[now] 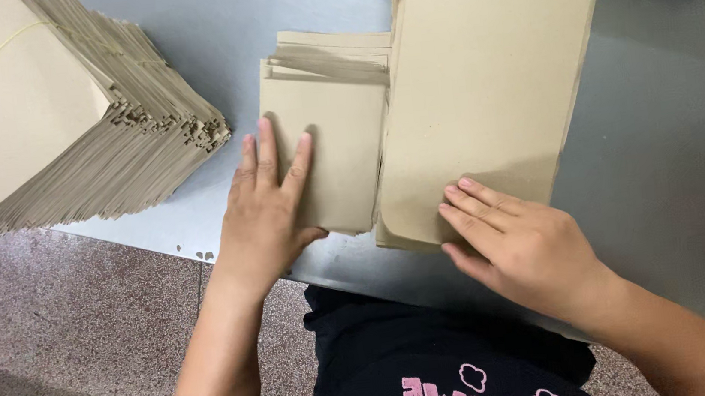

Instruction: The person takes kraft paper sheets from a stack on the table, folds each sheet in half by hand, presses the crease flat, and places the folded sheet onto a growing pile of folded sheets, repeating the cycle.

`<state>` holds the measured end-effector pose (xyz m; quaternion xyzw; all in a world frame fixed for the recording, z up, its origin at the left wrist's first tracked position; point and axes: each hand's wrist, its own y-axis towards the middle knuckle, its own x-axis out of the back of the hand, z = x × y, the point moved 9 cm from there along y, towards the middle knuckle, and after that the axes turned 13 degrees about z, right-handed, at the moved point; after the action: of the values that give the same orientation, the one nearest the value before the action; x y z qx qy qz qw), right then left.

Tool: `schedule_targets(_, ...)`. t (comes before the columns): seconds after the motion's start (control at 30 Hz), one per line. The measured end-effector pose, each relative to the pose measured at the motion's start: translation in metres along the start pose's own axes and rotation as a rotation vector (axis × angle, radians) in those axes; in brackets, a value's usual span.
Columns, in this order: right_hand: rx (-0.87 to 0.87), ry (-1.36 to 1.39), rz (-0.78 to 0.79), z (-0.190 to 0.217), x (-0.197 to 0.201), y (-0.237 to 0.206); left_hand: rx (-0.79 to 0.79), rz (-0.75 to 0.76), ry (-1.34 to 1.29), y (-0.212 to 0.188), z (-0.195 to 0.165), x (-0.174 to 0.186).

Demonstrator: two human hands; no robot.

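My left hand (266,208) lies flat, fingers spread, on the near left part of a small stack of folded tan paper pieces (337,130) on the grey metal table (666,142). My right hand (518,238) rests fingertips down on the near corner of a larger stack of flat tan paper sheets (483,82) just to the right. The two stacks touch, with the larger one overlapping the smaller one's right edge. Neither hand grips anything.
A thick fanned pile of tan paper pieces (61,123), tied with a thin yellow band, sits at the table's left end and overhangs its edge. A speckled reddish floor (63,320) lies below. My dark shirt (437,362) presses near the table's front edge.
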<state>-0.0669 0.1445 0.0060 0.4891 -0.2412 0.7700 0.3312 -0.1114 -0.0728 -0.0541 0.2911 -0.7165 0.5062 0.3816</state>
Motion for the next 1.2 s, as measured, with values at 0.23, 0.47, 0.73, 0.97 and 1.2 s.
schedule_targets(0.23,-0.045,-0.093,-0.045,0.007,-0.006,0.0,-0.103,-0.209,-0.038,-0.031,-0.027,0.014)
schedule_targets(0.47,-0.061,-0.036,-0.067,0.005,-0.001,0.0,-0.081,0.198,-0.519,-0.012,-0.039,-0.028)
schedule_targets(0.73,-0.093,-0.056,-0.088,0.006,-0.003,0.002,-0.091,0.233,-0.574,-0.004,-0.043,-0.039)
schedule_targets(0.97,-0.1,-0.041,-0.092,0.007,-0.001,0.003,-0.074,0.277,-0.733,-0.004,-0.037,-0.05)
schedule_targets(1.2,-0.089,-0.09,-0.085,0.011,-0.001,0.005,-0.028,0.269,-0.823,-0.001,-0.034,-0.058)
